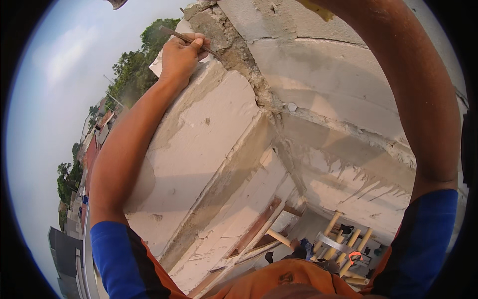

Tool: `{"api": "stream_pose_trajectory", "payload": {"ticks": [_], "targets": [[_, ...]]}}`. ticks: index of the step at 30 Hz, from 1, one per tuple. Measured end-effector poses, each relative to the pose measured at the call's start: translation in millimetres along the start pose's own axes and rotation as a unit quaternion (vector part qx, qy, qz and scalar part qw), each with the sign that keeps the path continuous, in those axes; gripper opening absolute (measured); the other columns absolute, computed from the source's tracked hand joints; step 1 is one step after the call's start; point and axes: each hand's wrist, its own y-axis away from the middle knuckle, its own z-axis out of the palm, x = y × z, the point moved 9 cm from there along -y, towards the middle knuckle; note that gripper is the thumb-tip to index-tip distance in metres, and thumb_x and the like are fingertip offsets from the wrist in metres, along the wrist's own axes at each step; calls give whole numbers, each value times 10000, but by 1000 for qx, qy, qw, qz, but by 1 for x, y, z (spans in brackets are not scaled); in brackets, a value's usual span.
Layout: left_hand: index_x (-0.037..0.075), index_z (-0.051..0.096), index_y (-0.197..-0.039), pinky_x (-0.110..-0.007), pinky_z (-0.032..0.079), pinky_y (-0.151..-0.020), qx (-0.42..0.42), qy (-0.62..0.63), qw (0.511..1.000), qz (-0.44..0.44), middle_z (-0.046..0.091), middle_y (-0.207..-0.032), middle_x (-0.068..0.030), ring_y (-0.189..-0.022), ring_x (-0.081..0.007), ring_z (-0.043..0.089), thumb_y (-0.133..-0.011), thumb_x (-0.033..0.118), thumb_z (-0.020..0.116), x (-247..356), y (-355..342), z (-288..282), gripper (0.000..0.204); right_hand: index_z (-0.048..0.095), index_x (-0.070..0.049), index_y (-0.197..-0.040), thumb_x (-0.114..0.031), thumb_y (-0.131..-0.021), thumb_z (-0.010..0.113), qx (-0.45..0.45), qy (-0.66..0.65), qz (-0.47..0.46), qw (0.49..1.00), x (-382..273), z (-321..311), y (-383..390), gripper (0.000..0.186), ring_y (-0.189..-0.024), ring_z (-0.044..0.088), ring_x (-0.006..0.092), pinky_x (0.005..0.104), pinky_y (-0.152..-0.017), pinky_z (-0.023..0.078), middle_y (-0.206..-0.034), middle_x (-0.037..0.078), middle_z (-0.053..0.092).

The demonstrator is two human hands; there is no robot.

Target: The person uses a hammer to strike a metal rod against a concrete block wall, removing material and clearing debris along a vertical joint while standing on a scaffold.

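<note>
My left hand is closed around a dark, rusty chisel-like metal rod. The rod slants down to the right, and its lower end meets the rough, broken concrete at the wall corner. Under and beside that hand is the pale block wall's top. My right forearm arches up and over the top edge, so its hand is out of the picture. A small part of a dark metal object shows at the upper edge; its kind I cannot make out.
A second block wall meets the corner on the right, with a rough mortar seam. Far below are yellowish poles and a person at the lower middle. Beyond the wall at left lie rooftops and trees, a long way down.
</note>
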Motion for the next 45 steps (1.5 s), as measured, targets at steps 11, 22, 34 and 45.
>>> {"api": "stream_pose_trajectory", "payload": {"ticks": [11, 22, 34, 45], "targets": [[-50, 622, -1075, -290, 598, -818, 6, -14, 1000, -3, 706, -1021, -135, -909, -191, 701, -1003, 85, 552, 0, -1, -1, 168, 667, 36, -834, -184, -883, 558, 4, 1, -1, 1000, 2, -7, -1, 251, -633, 618, 284, 398, -579, 480, -710, 178, 625], [-49, 619, -1078, -304, 593, -831, -3, -30, 999, 18, 701, -999, -126, -919, -189, 695, -1002, 78, 548, 2, -1, -4, 164, 660, 32, -844, -203, -900, 550, 4, -9, -4, 1000, -5, -2, 1, 265, -628, 610, 270, 389, -572, 470, -704, 165, 619], [-37, 623, -1035, -281, 593, -831, -11, -69, 997, 35, 703, -998, -121, -901, -181, 698, -1004, 73, 548, 4, -2, -2, 137, 652, 28, -855, -223, -918, 542, 7, -14, -4, 1000, -1, 0, 0, 281, -622, 601, 255, 380, -565, 460, -697, 149, 613], [-20, 660, -986, -278, 578, -738, -1, -31, 999, 19, 700, -907, -78, -811, -142, 673, -982, 67, 580, -1, -1, 1, 118, 646, 23, -865, -241, -935, 534, 3, -5, 1, 1000, -4, -8, 8, 296, -617, 593, 241, 372, -558, 450, -690, 136, 607]]}}
